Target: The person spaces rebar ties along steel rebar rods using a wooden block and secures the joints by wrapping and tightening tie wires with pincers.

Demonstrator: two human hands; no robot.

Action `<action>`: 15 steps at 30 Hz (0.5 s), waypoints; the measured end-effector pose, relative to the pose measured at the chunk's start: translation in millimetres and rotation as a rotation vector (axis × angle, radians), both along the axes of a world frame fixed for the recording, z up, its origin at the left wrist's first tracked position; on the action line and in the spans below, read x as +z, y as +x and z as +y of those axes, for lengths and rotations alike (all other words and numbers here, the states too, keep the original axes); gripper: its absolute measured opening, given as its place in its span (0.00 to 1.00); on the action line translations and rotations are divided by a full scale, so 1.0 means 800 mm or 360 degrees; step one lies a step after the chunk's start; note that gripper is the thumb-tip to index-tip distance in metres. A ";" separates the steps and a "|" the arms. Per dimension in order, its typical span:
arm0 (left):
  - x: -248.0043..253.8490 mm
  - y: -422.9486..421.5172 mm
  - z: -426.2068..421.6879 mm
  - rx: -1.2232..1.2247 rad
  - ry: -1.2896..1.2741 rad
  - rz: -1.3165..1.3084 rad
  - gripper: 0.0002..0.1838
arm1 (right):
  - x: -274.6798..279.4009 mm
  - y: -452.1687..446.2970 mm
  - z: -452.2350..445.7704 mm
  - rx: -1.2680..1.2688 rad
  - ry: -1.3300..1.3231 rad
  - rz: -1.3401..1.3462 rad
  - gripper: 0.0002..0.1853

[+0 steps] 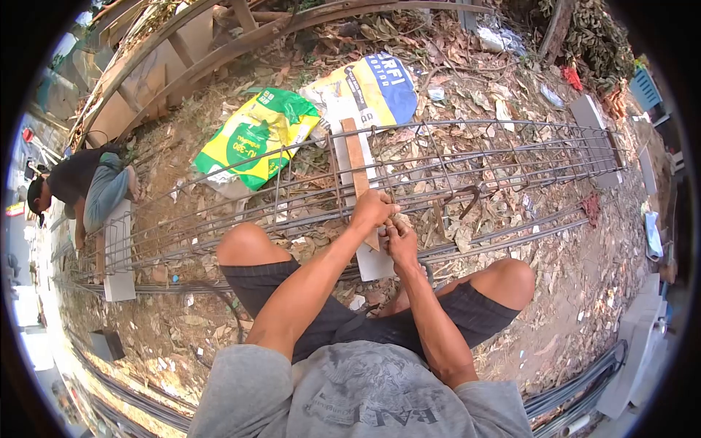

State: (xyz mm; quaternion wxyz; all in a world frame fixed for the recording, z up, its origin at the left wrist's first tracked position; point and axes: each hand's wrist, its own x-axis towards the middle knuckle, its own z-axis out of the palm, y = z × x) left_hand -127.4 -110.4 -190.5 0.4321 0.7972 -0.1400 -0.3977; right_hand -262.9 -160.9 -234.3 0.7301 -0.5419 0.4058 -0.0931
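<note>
A long cage of thin steel bars (511,151) stretches across the view in front of my crossed legs. Beneath its middle stands a pale block (374,264), with a brown wooden strip (355,157) lying across. My left hand (374,209) is closed at the near edge of the cage, beside the strip. Just right of it, my right hand (401,241) has its fingers pinched together. Whatever the fingers of either hand hold is too small to make out. A dark pincer-like tool (467,197) hangs on the cage bars to the right.
Green-yellow (257,139) and blue-yellow (380,87) sacks lie behind the cage. A co-worker (80,182) crouches at its left end, near another pale block (119,255). A block (593,120) supports the right end. Loose bars (577,387) lie at lower right.
</note>
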 end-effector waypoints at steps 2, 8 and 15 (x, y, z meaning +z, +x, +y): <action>0.002 -0.008 0.002 0.0043 -0.0048 -0.0034 0.22 | -0.015 -0.007 -0.003 -0.0084 -0.0194 -0.0049 0.14; 0.000 -0.024 0.011 0.0069 -0.0088 -0.0573 0.16 | -0.030 -0.041 0.005 0.0273 -0.1166 0.0287 0.17; -0.015 -0.025 0.014 0.0159 -0.0118 -0.0791 0.15 | 0.011 -0.009 -0.002 0.0120 -0.0192 0.0026 0.16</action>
